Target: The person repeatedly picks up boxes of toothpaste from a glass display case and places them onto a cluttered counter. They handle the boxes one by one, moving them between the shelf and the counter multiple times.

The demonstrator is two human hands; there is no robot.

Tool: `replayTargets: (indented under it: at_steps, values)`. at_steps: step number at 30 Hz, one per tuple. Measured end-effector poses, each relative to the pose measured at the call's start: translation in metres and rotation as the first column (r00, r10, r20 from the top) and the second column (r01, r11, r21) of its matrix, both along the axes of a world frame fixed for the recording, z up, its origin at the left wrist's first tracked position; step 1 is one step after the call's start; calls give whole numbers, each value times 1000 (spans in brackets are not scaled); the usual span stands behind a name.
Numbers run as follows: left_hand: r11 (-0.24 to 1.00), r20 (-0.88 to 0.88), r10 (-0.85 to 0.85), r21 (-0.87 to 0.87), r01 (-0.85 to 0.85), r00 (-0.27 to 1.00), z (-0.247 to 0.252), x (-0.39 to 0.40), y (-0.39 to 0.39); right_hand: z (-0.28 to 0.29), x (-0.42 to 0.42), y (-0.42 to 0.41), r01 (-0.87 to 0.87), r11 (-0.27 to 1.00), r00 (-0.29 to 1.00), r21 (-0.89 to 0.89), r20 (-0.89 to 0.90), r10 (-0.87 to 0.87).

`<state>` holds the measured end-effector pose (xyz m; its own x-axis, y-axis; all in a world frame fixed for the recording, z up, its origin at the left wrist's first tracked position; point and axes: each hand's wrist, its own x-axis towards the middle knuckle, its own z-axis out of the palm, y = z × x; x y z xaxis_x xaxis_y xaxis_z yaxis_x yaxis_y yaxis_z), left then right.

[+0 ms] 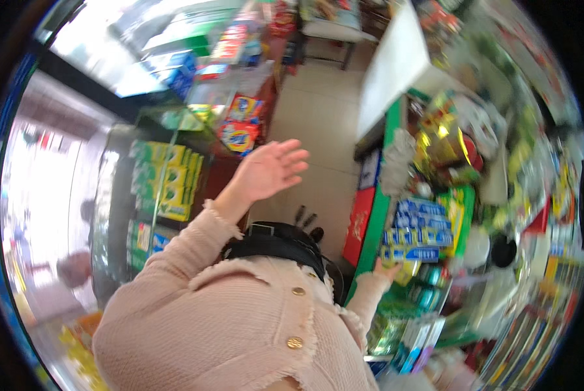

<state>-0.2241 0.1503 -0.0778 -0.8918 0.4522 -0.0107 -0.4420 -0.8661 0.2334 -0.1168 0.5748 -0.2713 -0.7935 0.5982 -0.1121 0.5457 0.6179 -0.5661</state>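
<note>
My left hand is raised over the aisle, palm up with its fingers apart and nothing in it. Just beyond it, at the edge of a glass display case, lie red and orange Tide packets. On the other side, my right hand reaches to a green-edged shelf, beside a stack of blue and white boxes. A yellow item lies at its fingers; whether they grip it cannot be told, as the hand is small and partly blurred.
Glass shelves with yellow-green packs stand at the left. A red box sits below the right shelf, near a white panel. A stool stands at the aisle's far end. A person is beyond the glass.
</note>
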Motion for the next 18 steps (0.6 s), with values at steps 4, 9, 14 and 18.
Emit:
replayTargets:
  at_steps: [4,9,14,18]
  values:
    - [999,58,48,-7,-47,997,-3,5,-1,-1,11,-1,112,964,991,-241,-45,-127]
    - [985,83,152,-93,-144,985,6,17,-20,1,14,9,233,646,922,-726,-45,-384]
    - [968,86,241,-90,-233,967,0,36,-48,28,18,-16,-130,973,991,-189,6,133]
    - [945,89,312,-136,-299,946,0,53,-78,27,-28,-65,-476,872,879,-113,-108,465]
